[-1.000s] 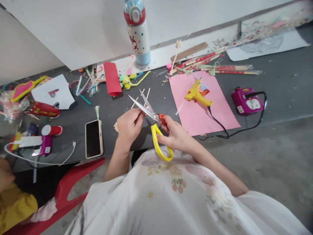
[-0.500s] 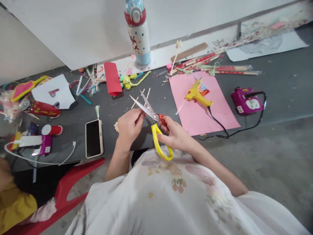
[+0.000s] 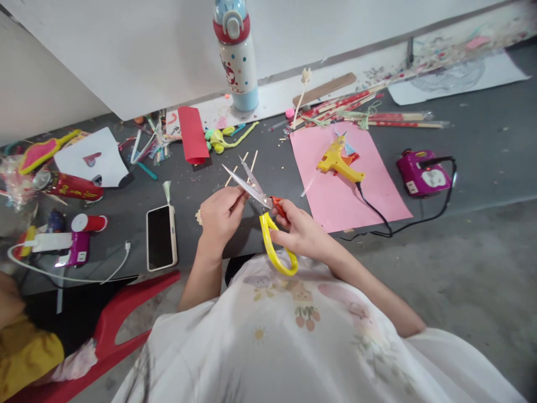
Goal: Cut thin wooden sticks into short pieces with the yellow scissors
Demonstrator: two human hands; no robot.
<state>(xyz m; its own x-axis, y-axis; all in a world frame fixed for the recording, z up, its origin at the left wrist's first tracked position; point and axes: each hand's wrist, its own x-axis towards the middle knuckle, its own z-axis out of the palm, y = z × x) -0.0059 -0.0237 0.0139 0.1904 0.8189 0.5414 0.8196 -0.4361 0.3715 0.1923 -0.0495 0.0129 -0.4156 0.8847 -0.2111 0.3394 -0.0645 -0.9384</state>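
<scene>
My right hand [image 3: 296,226] grips a pair of scissors [image 3: 277,254] with yellow and red-orange handles, its blades parted and pointing up and to the left. My left hand [image 3: 222,215] is closed in a pinch beside the blades; whatever lies between its fingertips is hidden. Just beyond the blades, thin wooden sticks [image 3: 254,161] lie on the dark table. A small pile of short pale pieces [image 3: 199,217] shows partly from behind my left hand.
To the right, a yellow glue gun [image 3: 338,159] rests on pink paper [image 3: 377,196], near a purple power block [image 3: 424,174]. A phone [image 3: 160,238] lies left, and a bottle [image 3: 239,67] stands behind. A person's yellow sleeve [image 3: 29,358] shows at lower left by a red chair [image 3: 111,319].
</scene>
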